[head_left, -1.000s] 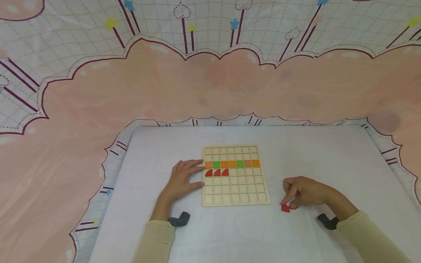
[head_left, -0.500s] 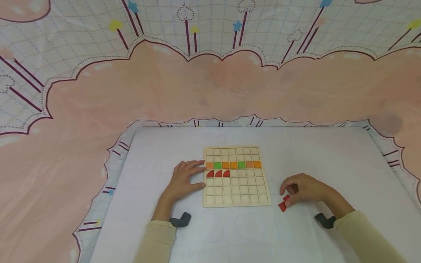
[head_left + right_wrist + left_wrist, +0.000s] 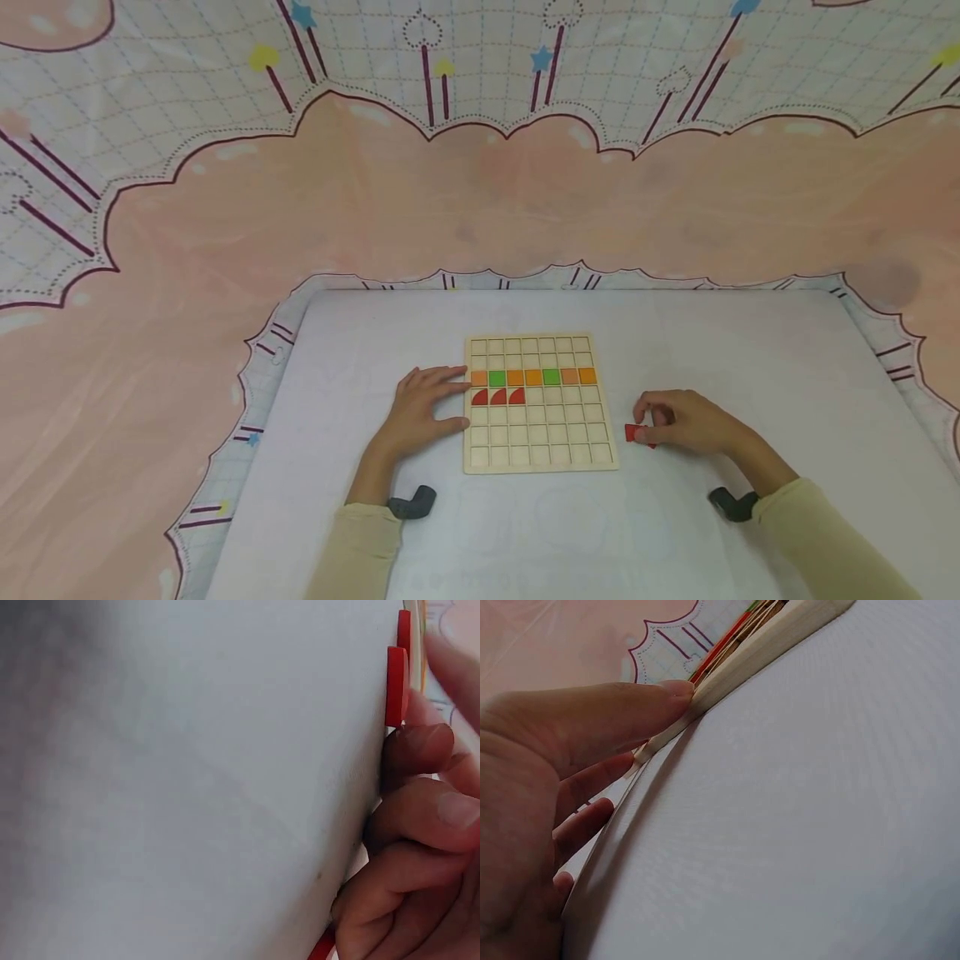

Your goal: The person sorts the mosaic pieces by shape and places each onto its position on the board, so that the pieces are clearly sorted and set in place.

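A square wooden grid board (image 3: 542, 434) lies on the white table. One row holds orange and green squares (image 3: 497, 377); below it sit red quarter-circle tiles (image 3: 498, 397) in the left three cells. My left hand (image 3: 420, 412) touches the board's left edge with extended fingers and thumb; in the left wrist view the thumb (image 3: 630, 712) rests against its side. Right of the board, my right hand (image 3: 693, 422) pinches small red tiles (image 3: 631, 432) with curled fingers, low over the table. In the right wrist view, two red tiles (image 3: 396, 686) show by the fingertips, another red edge (image 3: 322, 946) below.
The white tabletop (image 3: 540, 533) surrounds the board, with its far edge behind it. A pink and white patterned cloth (image 3: 480, 200) hangs beyond. Dark bands (image 3: 412, 502) sit at both wrists, below beige sleeves (image 3: 356, 542).
My right hand has moved left and slightly away from me, toward the board, and the loose red tiles have moved with it. The left hand stays at the board's edge.
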`<state>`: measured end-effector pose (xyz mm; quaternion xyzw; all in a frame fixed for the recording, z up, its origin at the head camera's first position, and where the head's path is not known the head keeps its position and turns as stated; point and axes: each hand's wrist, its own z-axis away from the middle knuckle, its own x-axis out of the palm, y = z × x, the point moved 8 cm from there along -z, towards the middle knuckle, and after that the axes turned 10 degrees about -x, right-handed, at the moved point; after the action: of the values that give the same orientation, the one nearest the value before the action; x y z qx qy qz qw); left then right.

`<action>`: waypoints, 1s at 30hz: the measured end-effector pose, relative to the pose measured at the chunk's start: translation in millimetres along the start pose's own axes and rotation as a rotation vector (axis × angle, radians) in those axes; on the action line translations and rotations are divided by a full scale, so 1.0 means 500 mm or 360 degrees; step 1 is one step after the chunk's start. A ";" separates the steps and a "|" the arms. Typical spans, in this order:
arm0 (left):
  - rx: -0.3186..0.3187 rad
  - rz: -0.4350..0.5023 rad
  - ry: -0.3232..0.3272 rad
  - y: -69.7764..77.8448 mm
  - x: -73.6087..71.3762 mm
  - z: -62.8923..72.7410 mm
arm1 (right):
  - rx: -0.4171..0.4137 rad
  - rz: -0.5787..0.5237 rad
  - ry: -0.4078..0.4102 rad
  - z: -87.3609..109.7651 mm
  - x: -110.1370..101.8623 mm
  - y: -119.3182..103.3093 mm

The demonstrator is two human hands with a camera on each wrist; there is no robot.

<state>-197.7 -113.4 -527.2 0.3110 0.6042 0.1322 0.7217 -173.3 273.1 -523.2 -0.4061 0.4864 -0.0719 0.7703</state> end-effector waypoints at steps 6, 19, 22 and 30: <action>0.0015 -0.0011 0.0012 0.000 -0.001 0.001 | 0.0017 0.0069 0.0021 -0.009 0.002 -0.022; 0.0034 -0.0043 0.0022 0.009 -0.007 0.004 | -0.0059 -0.0008 0.0009 -0.028 0.003 -0.052; 0.0013 -0.0051 0.0017 0.006 -0.006 0.003 | -0.0067 0.0016 0.0006 -0.038 0.007 -0.051; 0.0025 -0.0041 0.0008 0.011 -0.007 0.003 | -0.0067 0.0024 0.0002 -0.047 0.000 -0.051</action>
<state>-195.9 -111.6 -521.0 0.3085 0.6110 0.1188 0.7193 -184.8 243.1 -510.0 -0.4185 0.4912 -0.0562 0.7618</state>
